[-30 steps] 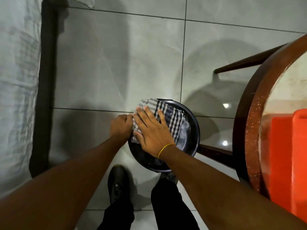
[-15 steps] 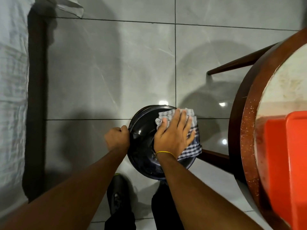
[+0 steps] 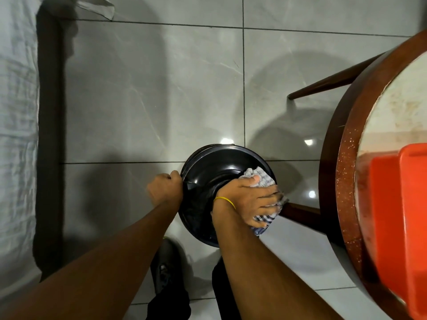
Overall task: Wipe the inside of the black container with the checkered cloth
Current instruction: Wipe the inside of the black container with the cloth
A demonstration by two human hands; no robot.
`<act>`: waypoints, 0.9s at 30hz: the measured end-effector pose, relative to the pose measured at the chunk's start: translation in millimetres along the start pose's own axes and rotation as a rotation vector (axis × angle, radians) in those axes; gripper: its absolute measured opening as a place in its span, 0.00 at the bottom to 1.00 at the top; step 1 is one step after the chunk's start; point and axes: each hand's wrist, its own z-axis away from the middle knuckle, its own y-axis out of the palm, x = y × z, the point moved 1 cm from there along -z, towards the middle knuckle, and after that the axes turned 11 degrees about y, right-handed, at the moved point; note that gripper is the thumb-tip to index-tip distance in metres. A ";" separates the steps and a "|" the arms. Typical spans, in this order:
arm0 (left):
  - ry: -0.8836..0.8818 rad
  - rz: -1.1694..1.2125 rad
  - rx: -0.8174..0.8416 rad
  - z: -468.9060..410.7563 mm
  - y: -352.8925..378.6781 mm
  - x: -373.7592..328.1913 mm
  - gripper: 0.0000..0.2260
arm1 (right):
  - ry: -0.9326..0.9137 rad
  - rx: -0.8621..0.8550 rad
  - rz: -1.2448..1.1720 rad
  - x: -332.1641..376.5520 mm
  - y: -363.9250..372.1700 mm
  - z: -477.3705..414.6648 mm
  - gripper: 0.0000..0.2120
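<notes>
Slippage threatens: the black container [image 3: 208, 179] hangs above the floor [image 3: 161, 100], only the left hand [image 3: 165, 189] clenched on its rim, while the right hand [image 3: 251, 199], fingers spread, presses the checkered cloth [image 3: 261, 179] inside.

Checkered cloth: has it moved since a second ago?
Yes. The checkered cloth, under the right hand, crossed the black container from its left rim, by the left hand, to its right rim, nearest the wooden table leg.
</notes>
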 end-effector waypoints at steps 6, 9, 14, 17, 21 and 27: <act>0.489 -0.112 -0.043 10.9 -12.7 -17.2 0.12 | -0.519 0.134 0.096 -32.2 -44.2 -18.4 0.41; 0.887 -0.287 0.038 14.1 -9.6 -27.5 0.22 | -1.095 0.086 0.268 -62.1 -55.3 -40.6 0.41; 1.107 -0.387 0.223 9.6 7.6 -24.4 0.29 | -1.392 0.129 0.505 -67.1 -34.1 -77.1 0.43; 0.961 -0.364 0.155 11.7 9.1 -14.9 0.32 | -1.440 0.107 0.452 -63.0 -21.8 -82.3 0.43; 0.690 -0.278 0.048 22.3 -0.4 7.3 0.33 | -1.660 0.164 0.404 -31.3 -12.8 -77.2 0.41; 0.287 -0.108 -0.205 38.9 1.0 26.1 0.31 | -2.034 0.250 0.477 49.0 7.5 -50.4 0.38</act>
